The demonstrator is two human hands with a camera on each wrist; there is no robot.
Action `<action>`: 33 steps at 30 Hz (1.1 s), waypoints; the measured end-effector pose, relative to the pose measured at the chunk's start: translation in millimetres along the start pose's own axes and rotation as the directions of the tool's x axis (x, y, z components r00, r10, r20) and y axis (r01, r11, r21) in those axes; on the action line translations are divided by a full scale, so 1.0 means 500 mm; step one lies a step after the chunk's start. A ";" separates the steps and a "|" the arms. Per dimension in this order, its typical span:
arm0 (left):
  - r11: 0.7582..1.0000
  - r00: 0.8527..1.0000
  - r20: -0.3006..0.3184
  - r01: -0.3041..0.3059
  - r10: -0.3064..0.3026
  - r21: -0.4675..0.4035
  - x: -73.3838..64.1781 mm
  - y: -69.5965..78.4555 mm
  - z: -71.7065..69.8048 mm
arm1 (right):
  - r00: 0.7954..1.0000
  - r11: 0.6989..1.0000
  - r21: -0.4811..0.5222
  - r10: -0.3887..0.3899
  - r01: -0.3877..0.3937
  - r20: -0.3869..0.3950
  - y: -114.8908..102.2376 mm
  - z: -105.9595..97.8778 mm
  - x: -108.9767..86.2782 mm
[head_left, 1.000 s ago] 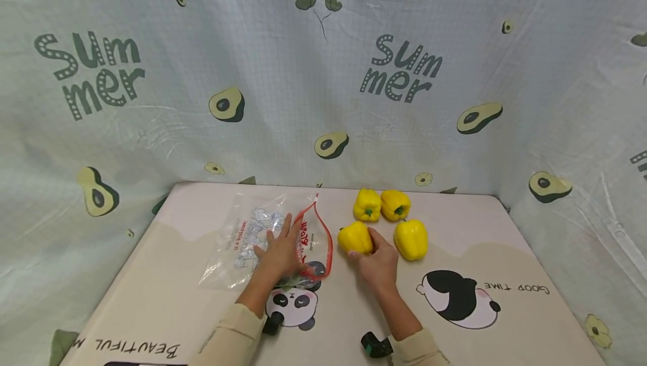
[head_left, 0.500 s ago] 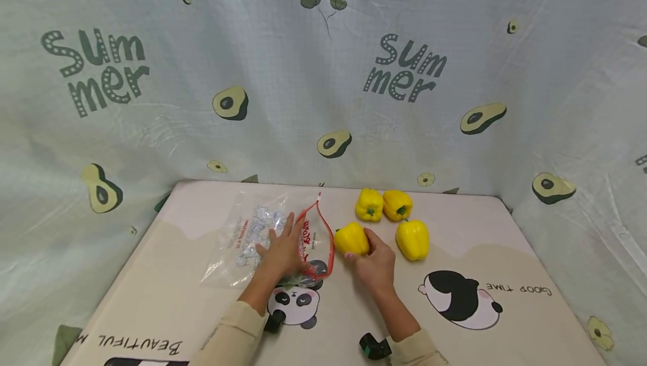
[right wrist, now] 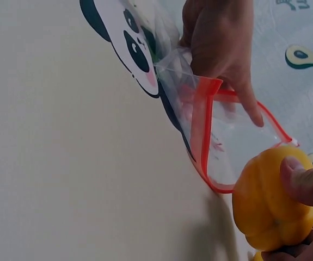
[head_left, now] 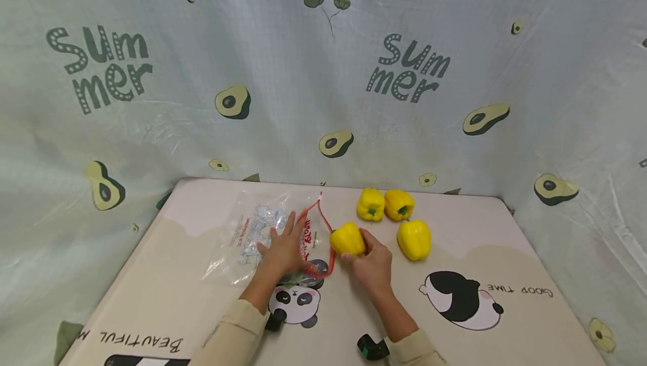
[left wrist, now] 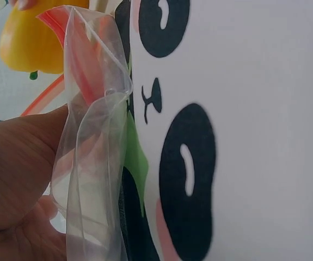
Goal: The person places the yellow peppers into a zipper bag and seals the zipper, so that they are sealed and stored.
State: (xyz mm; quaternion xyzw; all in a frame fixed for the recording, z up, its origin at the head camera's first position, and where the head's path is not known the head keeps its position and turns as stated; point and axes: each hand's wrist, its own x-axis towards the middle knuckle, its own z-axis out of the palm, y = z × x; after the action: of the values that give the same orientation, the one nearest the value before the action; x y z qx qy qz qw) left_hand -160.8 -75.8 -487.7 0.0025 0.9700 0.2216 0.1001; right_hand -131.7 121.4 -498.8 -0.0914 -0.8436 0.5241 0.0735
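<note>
A clear zip bag (head_left: 229, 251) with a red zip edge lies flat on the table, its mouth gaping to the right. My left hand (head_left: 284, 251) rests on it with fingers spread, close to the mouth; in the right wrist view one straight finger reaches toward the red edge (right wrist: 202, 130). Between thumb and fingers, my right hand (head_left: 374, 268) grips a yellow bell pepper (head_left: 347, 239), its stem end facing the bag. In the right wrist view this pepper (right wrist: 270, 196) overlaps the bag's opening. Plastic folds (left wrist: 93, 163) cover part of the left hand in its wrist view.
Behind and right of the right hand stand three more yellow bell peppers, two at the back (head_left: 370, 204) and one nearer (head_left: 414, 239). A patterned cloth (head_left: 278, 74) hangs behind the table. Panda prints mark the tabletop (head_left: 455, 231).
My right hand has moved left with the yellow bell pepper, from beside the other peppers to the bag's red mouth. The left hand has stayed on the bag.
</note>
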 end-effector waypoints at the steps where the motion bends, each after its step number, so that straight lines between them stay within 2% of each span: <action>1: 1.000 1.000 0.003 0.002 -0.002 -0.001 0.000 0.001 -0.001 | 1.000 1.000 0.001 0.001 -0.001 0.003 -0.001 0.000 0.000; 24: 1.000 1.000 0.005 0.015 -0.015 0.009 -0.001 0.001 -0.004 | 1.000 1.000 0.018 -0.016 0.016 0.025 -0.007 0.021 -0.008; 33: 1.000 1.000 0.008 0.016 -0.016 0.018 0.005 0.002 0.003 | 0.999 1.000 0.006 -0.011 0.011 0.031 -0.006 0.029 -0.014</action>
State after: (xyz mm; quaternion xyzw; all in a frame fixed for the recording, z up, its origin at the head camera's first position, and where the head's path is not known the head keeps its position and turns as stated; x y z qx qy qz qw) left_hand -162.9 -74.2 -489.3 -0.0033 0.9714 0.2123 0.1059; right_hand -128.5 106.0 -502.6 -0.0784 -0.8436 0.5274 0.0634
